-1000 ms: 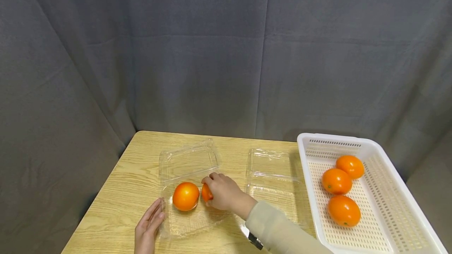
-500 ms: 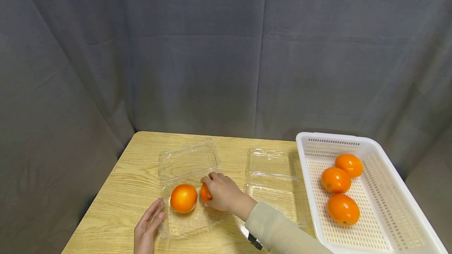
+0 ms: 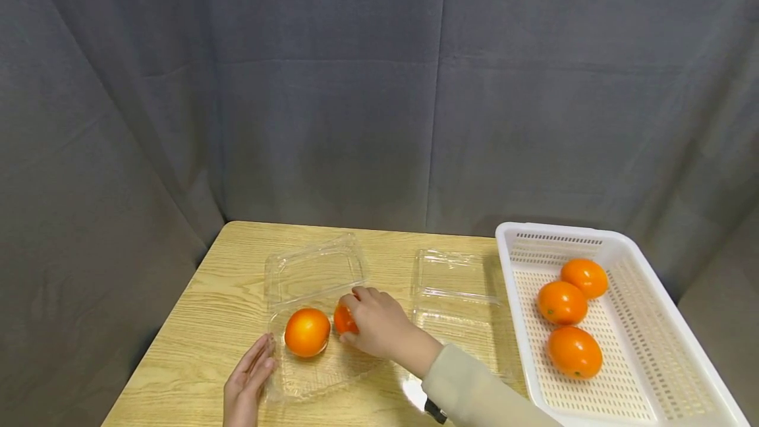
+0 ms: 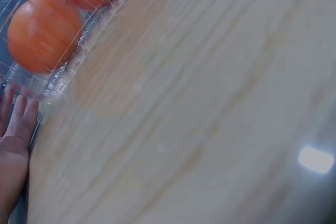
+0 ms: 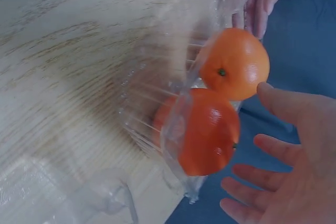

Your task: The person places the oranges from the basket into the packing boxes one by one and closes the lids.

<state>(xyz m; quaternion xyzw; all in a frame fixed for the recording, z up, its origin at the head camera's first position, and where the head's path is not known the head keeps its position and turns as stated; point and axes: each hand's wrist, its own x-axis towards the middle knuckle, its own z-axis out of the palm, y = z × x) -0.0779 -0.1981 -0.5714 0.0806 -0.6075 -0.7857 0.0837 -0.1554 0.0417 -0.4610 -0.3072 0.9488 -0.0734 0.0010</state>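
Note:
Two oranges lie side by side in the base of a clear plastic clamshell box (image 3: 320, 379), whose lid is folded back behind it. The left orange (image 3: 307, 333) shows whole in the head view. My right hand (image 3: 382, 327) is over the other orange (image 3: 344, 319), partly hiding it. In the right wrist view the right hand (image 5: 294, 156) has its fingers spread and apart from that orange (image 5: 202, 132); its thumb tip is close by the left orange (image 5: 236, 64). Fairly straight fingers of my left hand (image 3: 248, 377) rest against the box's left side.
A second clear clamshell box (image 3: 456, 328) lies with its lid back, right of the first. On the right stands a white perforated basket (image 3: 670, 348) with three oranges (image 3: 574, 352) in it. Grey curtains (image 3: 332, 117) hang behind and beside the wooden table (image 3: 201, 321).
My right hand has loosened from the right orange, its fingers spreading and shifting slightly to the right. More of that orange shows. The left hand stays at the box's side.

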